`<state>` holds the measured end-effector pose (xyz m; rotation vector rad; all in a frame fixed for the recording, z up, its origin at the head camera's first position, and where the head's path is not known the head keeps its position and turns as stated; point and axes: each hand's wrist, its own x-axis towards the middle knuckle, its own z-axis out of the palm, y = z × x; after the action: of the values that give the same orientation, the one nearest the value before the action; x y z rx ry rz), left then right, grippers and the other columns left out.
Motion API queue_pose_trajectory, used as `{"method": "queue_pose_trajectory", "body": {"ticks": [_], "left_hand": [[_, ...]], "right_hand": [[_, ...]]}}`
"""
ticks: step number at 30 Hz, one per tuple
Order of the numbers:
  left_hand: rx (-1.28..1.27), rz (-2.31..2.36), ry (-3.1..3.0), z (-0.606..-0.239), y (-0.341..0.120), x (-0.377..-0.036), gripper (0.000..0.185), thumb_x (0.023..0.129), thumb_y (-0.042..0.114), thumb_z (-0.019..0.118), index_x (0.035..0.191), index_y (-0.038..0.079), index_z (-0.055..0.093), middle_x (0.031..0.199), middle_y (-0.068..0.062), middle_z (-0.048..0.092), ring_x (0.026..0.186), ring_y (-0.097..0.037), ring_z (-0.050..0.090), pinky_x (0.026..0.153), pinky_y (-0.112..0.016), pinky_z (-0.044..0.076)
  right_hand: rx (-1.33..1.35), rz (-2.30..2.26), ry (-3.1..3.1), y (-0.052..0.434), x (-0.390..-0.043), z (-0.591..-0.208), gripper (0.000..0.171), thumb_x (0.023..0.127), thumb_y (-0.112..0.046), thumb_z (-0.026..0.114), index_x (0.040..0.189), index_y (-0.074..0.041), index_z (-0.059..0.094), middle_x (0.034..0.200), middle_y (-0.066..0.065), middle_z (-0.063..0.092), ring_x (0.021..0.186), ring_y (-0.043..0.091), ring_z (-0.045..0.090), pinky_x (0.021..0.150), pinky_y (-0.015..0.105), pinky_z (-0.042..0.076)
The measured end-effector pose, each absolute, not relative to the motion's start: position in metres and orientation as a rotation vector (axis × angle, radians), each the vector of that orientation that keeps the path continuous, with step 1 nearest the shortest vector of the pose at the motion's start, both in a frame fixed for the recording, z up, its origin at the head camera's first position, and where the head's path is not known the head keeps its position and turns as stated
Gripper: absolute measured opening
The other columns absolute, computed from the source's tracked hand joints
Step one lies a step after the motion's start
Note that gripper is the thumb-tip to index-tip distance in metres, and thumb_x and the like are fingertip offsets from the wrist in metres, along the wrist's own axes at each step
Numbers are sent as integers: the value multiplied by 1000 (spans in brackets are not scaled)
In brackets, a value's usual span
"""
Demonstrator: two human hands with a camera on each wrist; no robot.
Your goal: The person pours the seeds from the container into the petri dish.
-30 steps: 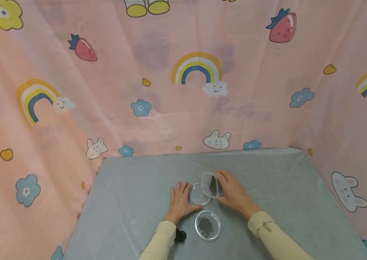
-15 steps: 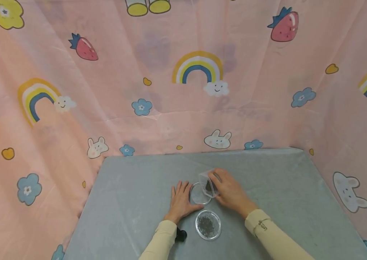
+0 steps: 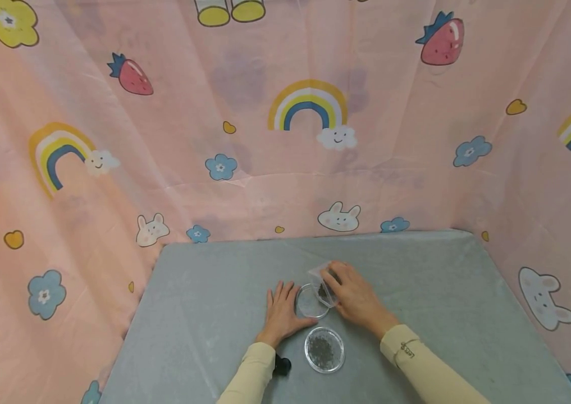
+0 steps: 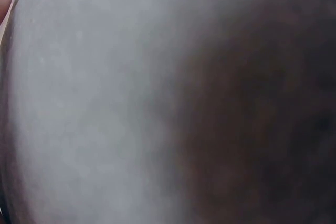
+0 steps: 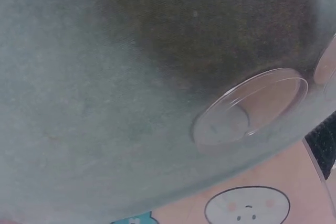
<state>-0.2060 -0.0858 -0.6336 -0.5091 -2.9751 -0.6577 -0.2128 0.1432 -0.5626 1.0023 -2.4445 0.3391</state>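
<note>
My right hand (image 3: 358, 294) grips a clear plastic tub (image 3: 323, 280) that is tilted to the left and holds dark grains. The tub's mouth is over a clear round dish (image 3: 307, 303) on the cloth. Spread flat beside that dish, my left hand (image 3: 282, 314) has its thumb and index finger along the rim; whether both touch it is hard to tell. Nearer me stands a second clear round dish (image 3: 324, 350) with dark grains in it. Dark grains (image 5: 323, 137) also show at the right edge of the right wrist view. The left wrist view is mostly blurred.
Grey cloth (image 3: 204, 314) covers the table. A small black object (image 3: 282, 366) sits by the left wrist. Behind and at the sides hangs a pink curtain (image 3: 245, 196) printed with rainbows, strawberries and rabbits.
My right hand has moved slightly left and tipped the tub further over the far dish. The left hand and both dishes stay where they were.
</note>
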Motion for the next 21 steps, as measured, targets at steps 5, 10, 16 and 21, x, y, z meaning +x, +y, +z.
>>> {"method": "queue_pose_trajectory", "body": {"ticks": [5,10,16,21], "left_hand": [[-516,-653,-2958,-633,-86,-205,92,67,65,78,138,12,52,146,-12,45,142,-38,28,111,-65,18],[-510,-665,-2970,-631,-86,-205,92,68,65,77,138,12,52,146,-11,45,143,-38,28,112,-65,18],[-504,-666,-2991,-629,-85,-204,92,69,65,76,140,13,51,148,-11,43,143,-37,26,113,-64,16],[-503,-671,-2995,-628,-86,-204,92,69,65,77,140,13,50,149,-11,42,144,-37,26,113,-64,16]], "right_hand": [[1023,309,-2432,141,-213,-562,75,63,0,74,134,-7,50,128,21,48,125,39,46,110,53,33],[1029,291,-2448,140,-211,-560,75,65,-1,76,135,-8,50,131,21,48,128,38,45,112,52,31],[1031,271,-2465,139,-210,-558,80,64,-4,82,136,-8,49,133,21,47,130,37,43,113,52,29],[1035,254,-2464,139,-211,-557,79,64,-3,80,136,-8,49,133,21,46,131,37,42,114,51,28]]}}
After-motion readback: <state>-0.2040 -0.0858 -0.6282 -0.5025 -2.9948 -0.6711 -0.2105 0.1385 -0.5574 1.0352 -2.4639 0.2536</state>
